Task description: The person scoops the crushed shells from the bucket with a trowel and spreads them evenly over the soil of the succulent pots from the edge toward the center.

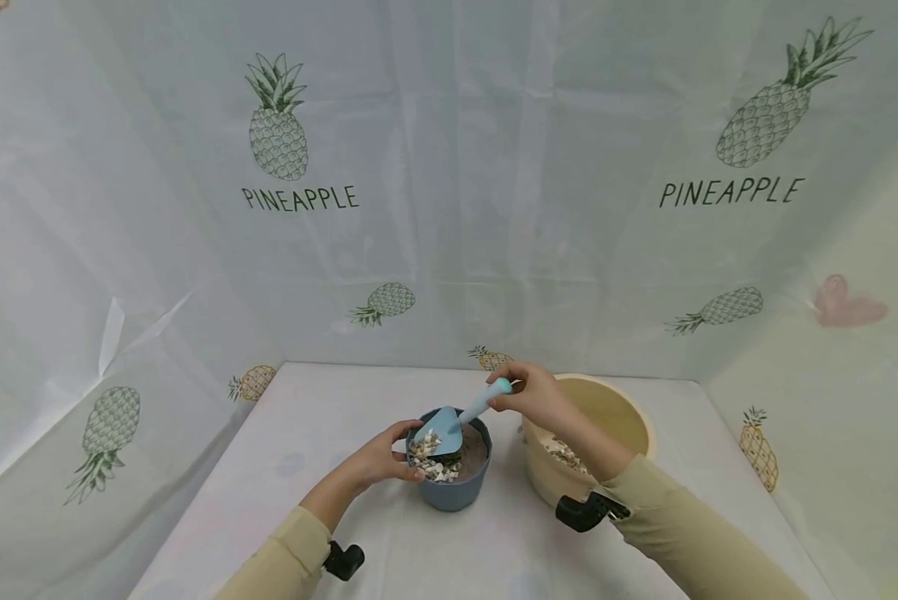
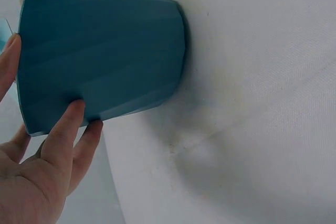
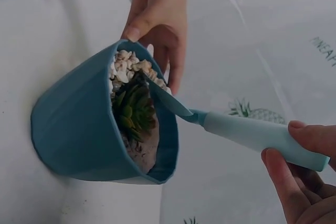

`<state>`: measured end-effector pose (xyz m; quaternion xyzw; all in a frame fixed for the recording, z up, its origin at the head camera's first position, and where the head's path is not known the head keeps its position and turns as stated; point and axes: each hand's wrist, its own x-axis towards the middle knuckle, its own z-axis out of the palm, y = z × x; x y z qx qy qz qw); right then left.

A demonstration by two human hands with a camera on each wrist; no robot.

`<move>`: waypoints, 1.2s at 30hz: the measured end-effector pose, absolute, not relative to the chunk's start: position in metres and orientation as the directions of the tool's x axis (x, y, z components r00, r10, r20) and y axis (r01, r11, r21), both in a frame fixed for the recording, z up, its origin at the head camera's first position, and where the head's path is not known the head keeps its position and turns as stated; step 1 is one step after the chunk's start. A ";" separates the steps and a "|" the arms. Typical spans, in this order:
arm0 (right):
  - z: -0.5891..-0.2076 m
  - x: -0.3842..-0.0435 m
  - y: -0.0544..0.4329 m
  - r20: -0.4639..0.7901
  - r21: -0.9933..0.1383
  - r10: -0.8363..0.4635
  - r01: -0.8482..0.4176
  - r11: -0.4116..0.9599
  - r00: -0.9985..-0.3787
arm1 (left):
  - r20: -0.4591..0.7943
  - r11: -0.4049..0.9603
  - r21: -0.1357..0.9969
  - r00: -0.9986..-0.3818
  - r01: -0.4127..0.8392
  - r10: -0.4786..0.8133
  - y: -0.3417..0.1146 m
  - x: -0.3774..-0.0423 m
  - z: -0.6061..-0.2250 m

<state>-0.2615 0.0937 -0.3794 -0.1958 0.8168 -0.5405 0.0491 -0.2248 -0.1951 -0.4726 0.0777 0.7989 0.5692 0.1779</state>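
My left hand [image 1: 375, 457] holds a blue-grey flower pot [image 1: 451, 497] by its left side, with the thumb at the rim and fingertips against the wall. A green succulent [image 3: 135, 109] grows in the pot, and pale pebbles [image 3: 123, 66] cover part of the soil [image 3: 148, 150]. Between thumb and fingers, my right hand [image 1: 533, 393] grips the handle of a light blue trowel [image 1: 440, 428]. The trowel's blade slants down into the pot, over the pebbles on the left. In the head view the blade hides most of the succulent.
To the right of the pot stands a cream-coloured basin [image 1: 647, 421] with more pebbles [image 1: 566, 455] in it, partly behind my right forearm. A white cloth covers the table [image 1: 284, 454]. A sheet printed with pineapples [image 1: 494, 167] hangs behind and at the sides.
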 end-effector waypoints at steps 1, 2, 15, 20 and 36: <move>-0.378 -0.262 0.092 0.135 -0.902 -0.380 -0.272 0.334 -0.915 | -0.197 0.341 0.937 -0.924 -0.079 0.327 -0.195 -0.225 -0.473; -0.376 -0.263 0.090 0.137 -0.903 -0.383 -0.274 0.332 -0.914 | -0.198 0.342 0.936 -0.924 -0.080 0.326 -0.195 -0.225 -0.473; -0.365 -0.267 0.084 0.170 -0.884 -0.406 -0.320 0.340 -0.898 | -0.203 0.366 0.927 -0.925 -0.076 0.321 -0.194 -0.223 -0.470; -0.364 -0.267 0.086 0.163 -0.877 -0.409 -0.322 0.358 -0.898 | -0.196 0.365 0.928 -0.926 -0.069 0.324 -0.195 -0.223 -0.472; -0.362 -0.260 0.087 0.165 -0.871 -0.421 -0.332 0.362 -0.892 | -0.194 0.426 0.902 -0.945 -0.068 0.261 -0.192 -0.221 -0.470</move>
